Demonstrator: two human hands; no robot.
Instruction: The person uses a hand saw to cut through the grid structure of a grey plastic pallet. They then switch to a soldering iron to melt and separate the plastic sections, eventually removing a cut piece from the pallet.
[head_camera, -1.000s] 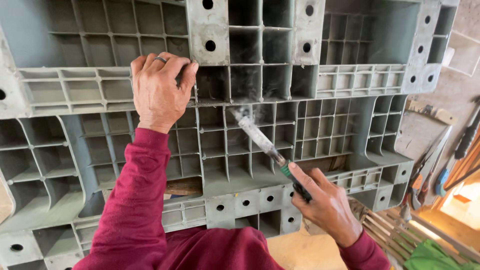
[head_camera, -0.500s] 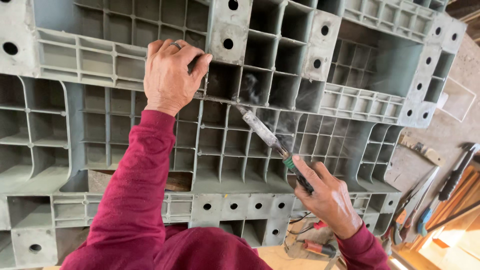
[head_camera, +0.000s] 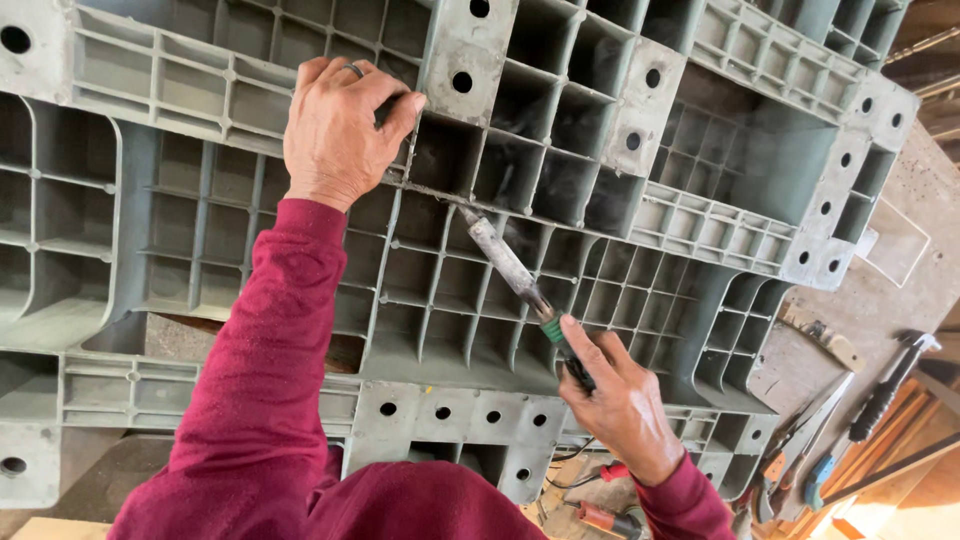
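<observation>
— What did the place look like?

— A workshop, with a grey plastic pallet (head_camera: 600, 330) filling most of the view, its ribbed underside facing up. To the right lay a worn wooden bench top (head_camera: 900, 290) with hand tools on it: a hammer (head_camera: 890, 390) and some pliers (head_camera: 800, 440) near the pallet's right corner.

— And the hands?

— The left hand (head_camera: 340, 125) was at the far side, fingers curled over a rib beside a block with round holes, a ring (head_camera: 355, 70) on one finger. The right hand (head_camera: 620, 400) was nearer and to the right, fingers closed around the green-and-black handle of a soldering iron (head_camera: 515, 275).

— Where was the iron itself?

— Slanting up and left from that hand, its grimy metal blade tip touching a cracked seam just right of the left hand. Thin smoke hung over the cells above the tip.
</observation>
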